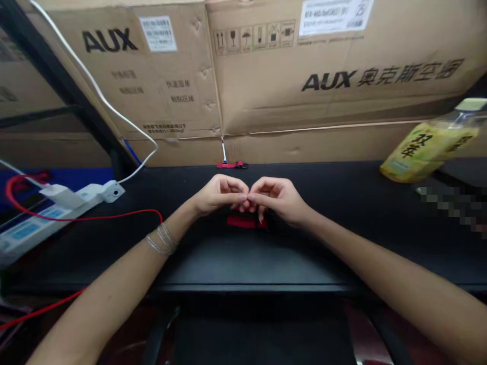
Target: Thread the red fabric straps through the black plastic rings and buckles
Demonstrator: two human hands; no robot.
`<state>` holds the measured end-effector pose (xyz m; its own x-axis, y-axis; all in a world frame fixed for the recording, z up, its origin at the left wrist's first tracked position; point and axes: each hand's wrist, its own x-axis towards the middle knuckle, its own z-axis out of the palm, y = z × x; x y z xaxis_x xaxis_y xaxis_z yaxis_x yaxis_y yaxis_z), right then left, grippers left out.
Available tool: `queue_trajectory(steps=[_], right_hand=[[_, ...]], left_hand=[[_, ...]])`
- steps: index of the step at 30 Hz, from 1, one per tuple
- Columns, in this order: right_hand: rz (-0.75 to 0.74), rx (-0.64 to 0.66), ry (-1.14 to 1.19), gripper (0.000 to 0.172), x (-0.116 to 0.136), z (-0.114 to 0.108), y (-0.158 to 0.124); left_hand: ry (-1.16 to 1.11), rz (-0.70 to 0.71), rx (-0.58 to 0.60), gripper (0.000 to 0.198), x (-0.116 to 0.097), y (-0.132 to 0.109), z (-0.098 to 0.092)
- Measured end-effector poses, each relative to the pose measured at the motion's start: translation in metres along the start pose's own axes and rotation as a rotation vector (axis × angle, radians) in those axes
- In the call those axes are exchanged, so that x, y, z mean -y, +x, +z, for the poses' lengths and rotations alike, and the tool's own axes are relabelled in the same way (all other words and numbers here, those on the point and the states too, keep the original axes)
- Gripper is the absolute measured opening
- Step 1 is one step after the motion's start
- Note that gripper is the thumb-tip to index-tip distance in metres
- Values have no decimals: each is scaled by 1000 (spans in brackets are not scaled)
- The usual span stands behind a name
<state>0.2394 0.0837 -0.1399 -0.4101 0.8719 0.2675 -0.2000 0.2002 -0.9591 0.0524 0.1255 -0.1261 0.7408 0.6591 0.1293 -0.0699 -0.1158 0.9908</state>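
Both curled, left hand [218, 195] and right hand [279, 200] pinch fingertips together above red strip [243, 222].

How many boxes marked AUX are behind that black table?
2. The left AUX box stands at the back left; the right AUX box sits beside it. Unmarked cardboard lower down and far left may belong to further boxes.

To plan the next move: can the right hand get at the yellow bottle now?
Probably yes. The bottle is on the same side as the right hand, and the black table between them looks free. But its fingers are busy, pinched against the left hand.
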Motion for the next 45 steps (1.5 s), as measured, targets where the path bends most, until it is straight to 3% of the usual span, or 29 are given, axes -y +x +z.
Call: queue_trajectory(steps=[20,28,35,45], right_hand=[[-12,-19,-6,32,0,0,1],[-181,-104,-243,28,-4,1,-1],[-218,-196,-396,23,-5,2,-4],[-176,-196,-220,29,-8,4,0]], left_hand=[[11,2,-34,32,0,1,1],[19,25,-47,29,4,2,-1],[77,50,-87,34,4,3,1],[94,88,-92,30,5,4,1]])
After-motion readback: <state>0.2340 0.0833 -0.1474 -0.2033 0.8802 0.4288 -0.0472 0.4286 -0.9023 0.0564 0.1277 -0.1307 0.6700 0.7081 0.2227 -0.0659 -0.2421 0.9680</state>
